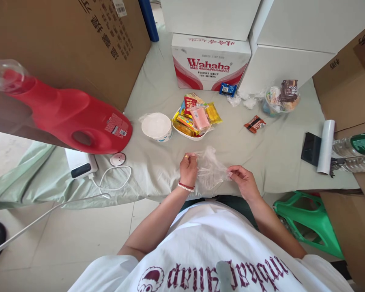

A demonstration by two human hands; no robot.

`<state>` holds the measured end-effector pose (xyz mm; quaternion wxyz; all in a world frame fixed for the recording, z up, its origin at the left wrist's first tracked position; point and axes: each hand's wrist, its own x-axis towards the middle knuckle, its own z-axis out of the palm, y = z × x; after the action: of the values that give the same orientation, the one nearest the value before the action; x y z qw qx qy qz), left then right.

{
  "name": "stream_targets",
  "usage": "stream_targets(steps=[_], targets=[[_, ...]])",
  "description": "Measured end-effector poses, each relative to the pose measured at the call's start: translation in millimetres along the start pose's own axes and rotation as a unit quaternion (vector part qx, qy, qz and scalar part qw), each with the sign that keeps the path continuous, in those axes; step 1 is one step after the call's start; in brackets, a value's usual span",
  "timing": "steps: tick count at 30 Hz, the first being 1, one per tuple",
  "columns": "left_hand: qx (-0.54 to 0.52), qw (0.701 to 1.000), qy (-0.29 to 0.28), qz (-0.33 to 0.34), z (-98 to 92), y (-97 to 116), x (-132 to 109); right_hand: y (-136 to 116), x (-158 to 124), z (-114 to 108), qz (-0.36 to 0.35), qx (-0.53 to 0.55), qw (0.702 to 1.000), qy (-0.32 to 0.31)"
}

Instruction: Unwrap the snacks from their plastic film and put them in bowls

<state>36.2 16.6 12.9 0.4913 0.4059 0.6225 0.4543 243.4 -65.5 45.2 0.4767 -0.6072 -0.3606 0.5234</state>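
A thin, crinkled piece of clear plastic film (212, 168) stretches between my two hands, close to the table's front edge. My left hand (188, 167) pinches its left side. The fingertips of my right hand (241, 177) are closed on its right edge. Just beyond my left hand stands a white bowl (188, 137) heaped with wrapped snacks, a pink packet (200, 118) on top. Left of it is a white paper tub (157, 126), with some clear plastic at its far left side.
A large red jug (79, 117), a white power bank (80, 162) and its cable lie left. A Wahaha carton (211, 61) stands behind. Rightward are a brown snack packet (254, 123), a plastic-covered bowl of snacks (281, 101), a white roll (326, 147) and bottles (342, 147).
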Motion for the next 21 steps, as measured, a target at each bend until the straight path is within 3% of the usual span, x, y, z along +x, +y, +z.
stream_targets(steps=[4, 7, 10, 13, 15, 21], targets=[[0.018, 1.000, -0.010, 0.020, -4.9, -6.6, 0.1, -1.5, 8.2, -16.4, 0.055, 0.071, 0.994, 0.054], [0.034, 0.998, -0.006, 0.044, -8.0, -9.6, -0.6, -10.5, 16.0, -31.8, 0.065, -0.034, 0.996, 0.052], [0.038, 0.997, -0.019, 0.071, -8.4, -10.2, -5.7, -23.0, 24.9, -36.1, 0.016, -0.169, 0.985, -0.013], [0.031, 0.994, -0.051, 0.094, -6.0, -8.5, -14.5, -27.3, 37.9, -20.1, -0.042, -0.242, 0.966, -0.078], [0.017, 0.993, -0.064, 0.102, -4.8, -7.1, -19.2, -23.1, 48.7, -2.5, -0.053, -0.239, 0.967, -0.074], [-0.029, 0.999, 0.009, 0.045, -17.4, -12.0, -15.5, -8.1, 65.2, 29.5, -0.054, -0.146, 0.985, 0.077]])
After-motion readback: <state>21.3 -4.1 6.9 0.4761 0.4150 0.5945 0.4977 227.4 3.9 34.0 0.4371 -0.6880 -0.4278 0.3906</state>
